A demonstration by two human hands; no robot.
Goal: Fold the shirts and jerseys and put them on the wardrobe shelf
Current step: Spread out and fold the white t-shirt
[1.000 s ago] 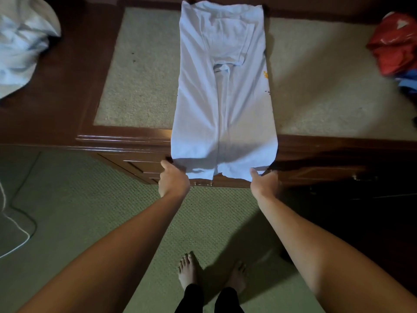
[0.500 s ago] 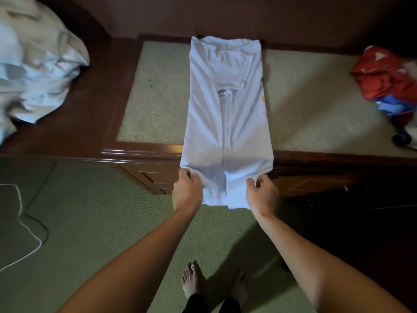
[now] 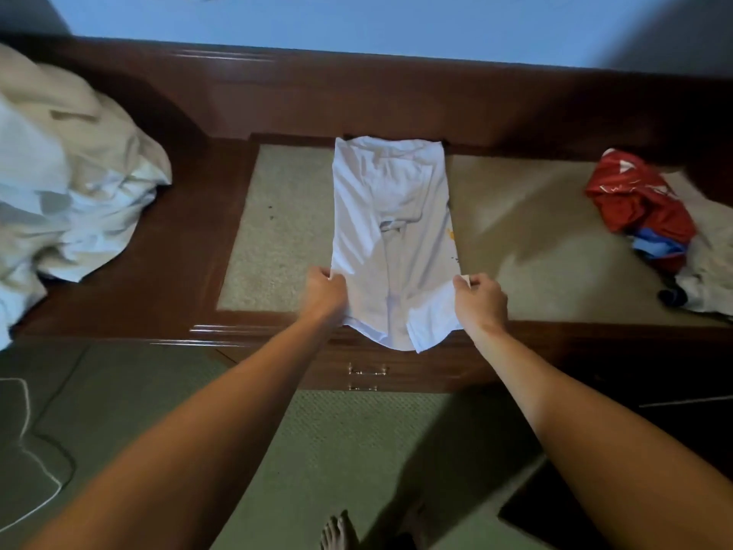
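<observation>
While both hands [image 3: 404, 293] pinch white shirt [image 3: 390, 216] edges, fingertips hidden under cloth, hem off dresser [image 3: 158, 271] front.

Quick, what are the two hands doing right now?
Left hand: grip closed on the white shirt, left edge.
Right hand: grip closed on the shirt's right edge.

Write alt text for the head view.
Left hand and right hand pinch the near corners of a white shirt, its sides folded in, on a wooden dresser. Crumpled pale clothes lie left, red garment right.
</observation>
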